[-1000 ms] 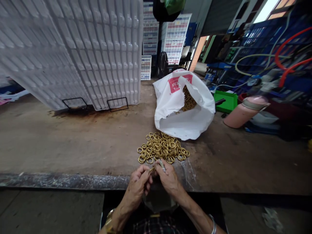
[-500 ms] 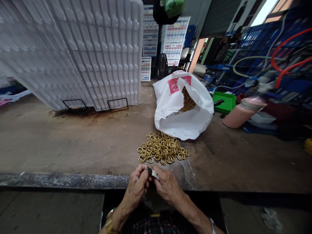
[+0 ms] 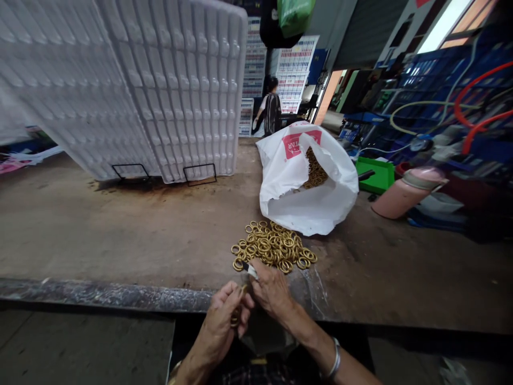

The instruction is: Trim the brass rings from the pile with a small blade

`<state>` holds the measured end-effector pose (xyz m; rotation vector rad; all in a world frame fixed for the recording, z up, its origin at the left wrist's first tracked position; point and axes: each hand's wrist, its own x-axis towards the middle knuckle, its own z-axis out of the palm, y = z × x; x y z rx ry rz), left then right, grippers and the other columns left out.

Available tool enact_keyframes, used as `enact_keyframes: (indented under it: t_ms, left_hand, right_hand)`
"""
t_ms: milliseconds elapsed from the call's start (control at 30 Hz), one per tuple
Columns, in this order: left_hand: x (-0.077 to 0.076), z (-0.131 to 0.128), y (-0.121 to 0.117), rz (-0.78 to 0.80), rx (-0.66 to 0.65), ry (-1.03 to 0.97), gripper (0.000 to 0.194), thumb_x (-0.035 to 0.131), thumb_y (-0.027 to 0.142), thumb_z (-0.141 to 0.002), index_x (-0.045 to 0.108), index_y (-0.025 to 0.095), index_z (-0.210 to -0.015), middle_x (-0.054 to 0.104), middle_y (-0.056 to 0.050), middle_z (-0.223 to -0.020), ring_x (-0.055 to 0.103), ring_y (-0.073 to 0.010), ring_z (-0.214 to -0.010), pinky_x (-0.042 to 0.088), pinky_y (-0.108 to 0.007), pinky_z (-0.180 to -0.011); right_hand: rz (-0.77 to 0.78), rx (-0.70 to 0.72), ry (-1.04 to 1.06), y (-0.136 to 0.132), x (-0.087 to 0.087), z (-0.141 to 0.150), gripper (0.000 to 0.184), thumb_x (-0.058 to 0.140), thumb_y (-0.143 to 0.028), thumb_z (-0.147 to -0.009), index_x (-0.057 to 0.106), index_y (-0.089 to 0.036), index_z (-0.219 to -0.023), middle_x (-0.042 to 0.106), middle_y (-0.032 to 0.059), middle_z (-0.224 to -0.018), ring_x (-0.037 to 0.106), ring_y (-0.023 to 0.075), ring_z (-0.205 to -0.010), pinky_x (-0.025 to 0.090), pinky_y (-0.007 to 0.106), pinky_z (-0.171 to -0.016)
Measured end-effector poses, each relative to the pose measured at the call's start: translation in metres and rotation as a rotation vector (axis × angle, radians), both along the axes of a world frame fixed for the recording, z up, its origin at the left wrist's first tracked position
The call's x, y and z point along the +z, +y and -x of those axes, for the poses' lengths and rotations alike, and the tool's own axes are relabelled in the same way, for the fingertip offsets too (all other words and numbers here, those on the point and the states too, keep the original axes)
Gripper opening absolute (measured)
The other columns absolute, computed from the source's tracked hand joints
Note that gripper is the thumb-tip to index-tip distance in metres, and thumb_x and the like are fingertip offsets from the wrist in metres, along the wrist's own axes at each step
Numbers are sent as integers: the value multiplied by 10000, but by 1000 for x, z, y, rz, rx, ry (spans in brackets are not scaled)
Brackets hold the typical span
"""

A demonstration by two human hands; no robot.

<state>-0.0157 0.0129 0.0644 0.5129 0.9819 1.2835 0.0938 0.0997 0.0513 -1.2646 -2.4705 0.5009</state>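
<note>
My left hand (image 3: 224,315), in the lower middle, is closed on brass-coloured rings (image 3: 234,320); one shows at the fingertips and others in the curled fingers. Close beside it, my right hand (image 3: 272,289) grips a small tool with a dark flat tip and a whitish body (image 3: 251,271); its exact kind is unclear. That tip points up and left, by the near edge of a pile of brass-coloured rings (image 3: 272,246) on the bench. Whether the tip touches a ring I cannot tell.
On the wooden bench (image 3: 100,230), a torn white sack (image 3: 280,179) holding more rings lies behind the pile. Ribbed plastic trays (image 3: 180,91) stand at the left. At right are a green bin (image 3: 377,175) and a pink bottle (image 3: 404,195). A person (image 3: 262,109) is far behind.
The tool, earlier between both hands, has moved up and away from my left hand toward the pile. The view has shifted slightly, and a person now shows in the background.
</note>
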Motion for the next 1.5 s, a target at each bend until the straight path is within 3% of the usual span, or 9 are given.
enact_keyframes:
  t_ms: [133,233,333,600,700,833,1067,1400,1500]
  left_hand:
    - [0,12,0,27,100,-67,247,584,376,-763,488,158,-698,554,7,-659,388,-45,-428,301,-154,-358]
    - [1,19,-1,50,139,-133,180,599,311,-751,497,178,-816,563,17,-646,424,-59,-429,301,-157,-355]
    - [1,25,-1,83,131,-220,235,609,254,-735,516,171,-936,571,9,-656,451,-66,-457,316,-159,-373]
    - [-7,32,4,107,205,-393,146,661,228,-695,554,128,-696,602,-43,-743,542,-111,-613,347,-171,-419]
    - [-8,31,6,140,225,-406,199,698,251,-658,547,122,-644,589,-36,-696,533,-111,-584,310,-164,-385]
    - [-10,29,8,165,231,-426,251,738,282,-614,544,122,-614,552,-4,-625,482,-83,-502,264,-157,-354]
    - [-13,30,9,221,242,-433,293,781,281,-560,534,129,-601,538,13,-604,465,-72,-473,253,-159,-349]
    - [-11,30,11,225,203,-325,350,786,358,-546,530,139,-640,531,18,-616,458,-68,-481,263,-162,-361]
    - [-9,28,13,228,220,-233,381,778,381,-551,532,164,-745,533,26,-615,457,-63,-475,264,-155,-371]
  right_hand:
    - [-8,27,-80,3,8,20,288,422,-107,-757,511,-203,-1013,654,31,-867,584,144,-727,303,229,-581]
    - [-2,19,-178,3,8,29,321,455,-125,-773,484,-205,-1083,655,52,-907,597,167,-762,313,241,-587]
    - [-2,-4,-213,3,4,31,294,462,-106,-769,498,-209,-1042,658,46,-892,603,179,-771,310,250,-591]
    - [-13,-68,-213,8,10,19,169,467,-133,-776,528,-208,-914,657,22,-837,594,153,-710,282,247,-572]
    - [-50,-77,-188,15,13,21,157,464,-137,-772,539,-208,-891,644,24,-861,584,154,-753,296,247,-594]
    - [-104,-70,-239,27,14,38,219,454,-177,-796,538,-204,-997,621,57,-920,579,171,-769,328,259,-613]
    - [-79,-47,-370,39,15,62,191,418,-175,-824,582,-175,-921,602,103,-916,603,190,-702,378,279,-556]
    - [-57,-55,-279,34,12,59,208,394,-156,-826,560,-210,-940,557,74,-947,567,157,-673,358,277,-564]
    - [-53,-22,-172,30,15,49,213,457,-144,-771,542,-214,-954,550,52,-948,546,155,-726,357,267,-618]
